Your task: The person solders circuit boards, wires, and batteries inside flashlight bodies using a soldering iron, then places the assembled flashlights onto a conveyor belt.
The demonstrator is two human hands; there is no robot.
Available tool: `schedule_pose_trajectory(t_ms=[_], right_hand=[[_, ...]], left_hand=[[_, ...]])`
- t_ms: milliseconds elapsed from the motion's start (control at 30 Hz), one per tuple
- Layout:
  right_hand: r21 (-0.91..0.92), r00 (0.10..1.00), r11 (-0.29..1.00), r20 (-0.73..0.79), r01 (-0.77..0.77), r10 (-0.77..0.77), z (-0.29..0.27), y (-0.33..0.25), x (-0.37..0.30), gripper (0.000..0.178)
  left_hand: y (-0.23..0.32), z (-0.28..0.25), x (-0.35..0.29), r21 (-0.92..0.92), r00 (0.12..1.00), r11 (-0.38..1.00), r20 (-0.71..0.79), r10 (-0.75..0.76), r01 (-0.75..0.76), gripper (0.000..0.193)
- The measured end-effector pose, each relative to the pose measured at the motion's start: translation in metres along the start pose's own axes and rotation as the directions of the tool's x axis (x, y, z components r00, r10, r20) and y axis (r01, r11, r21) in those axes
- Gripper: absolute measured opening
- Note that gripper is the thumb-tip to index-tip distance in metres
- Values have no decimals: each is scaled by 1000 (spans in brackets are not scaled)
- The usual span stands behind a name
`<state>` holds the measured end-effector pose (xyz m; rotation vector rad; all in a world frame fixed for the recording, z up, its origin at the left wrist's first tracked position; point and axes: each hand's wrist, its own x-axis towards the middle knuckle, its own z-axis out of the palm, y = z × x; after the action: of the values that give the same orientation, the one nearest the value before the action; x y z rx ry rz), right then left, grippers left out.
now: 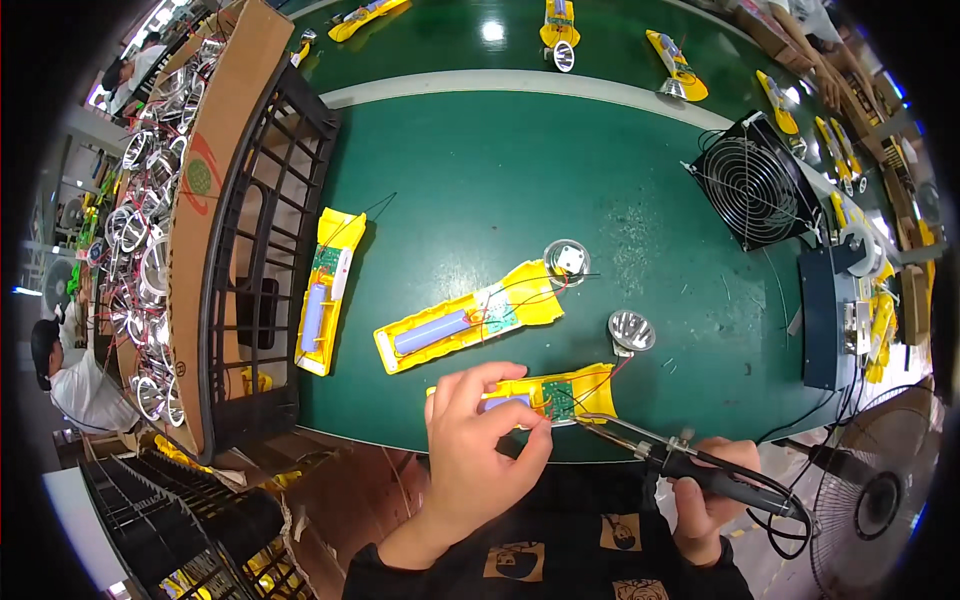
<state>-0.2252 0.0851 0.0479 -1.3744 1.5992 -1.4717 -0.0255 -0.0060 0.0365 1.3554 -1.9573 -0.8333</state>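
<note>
Near the front edge of the green bench, my left hand (475, 450) is closed at a yellow flashlight half-shell (597, 382). Its fingers cover much of the lilac battery cell inside; whether the fingertips also pinch a wire is hard to see. My right hand (705, 505) grips a black-handled soldering iron (680, 464), its tip at the green circuit board (560, 399) in that shell. A thin tube runs along the iron. Red wires join the shell to a silver reflector (631, 329) standing beyond it. Farther back lies a second half-shell (540, 292) with a reflector (567, 258) face down.
Another half-shell (332, 285) lies at left, beside a black crate (262, 230) and a carton (205, 200) of reflectors. A black fan (757, 185) and a dark blue box (822, 318) stand at right. Flashlight shells (676, 62) lie on the green strip behind.
</note>
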Motion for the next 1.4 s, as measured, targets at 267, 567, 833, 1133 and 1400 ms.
schedule_pose_trajectory(t_ms=[267,567,833,1133,1400], right_hand=[[-49,997,996,-18,79,-80,-2,1,1,30],[-109,997,991,33,77,-73,4,-4,7,27],[-162,987,984,149,80,-56,1,-2,11,26],[-167,996,985,80,54,-41,6,-2,9,27],[-165,994,983,88,78,-64,3,-3,6,28]], left_hand=[[2,-1,0,0,1000,1000,31,-5,5,8],[3,-3,0,-3,999,1000,44,-7,7,7],[1,-3,0,-5,999,1000,37,-4,5,6],[1,-5,2,-17,998,1000,56,-7,8,6],[2,-6,3,-5,998,1000,67,-21,21,7]])
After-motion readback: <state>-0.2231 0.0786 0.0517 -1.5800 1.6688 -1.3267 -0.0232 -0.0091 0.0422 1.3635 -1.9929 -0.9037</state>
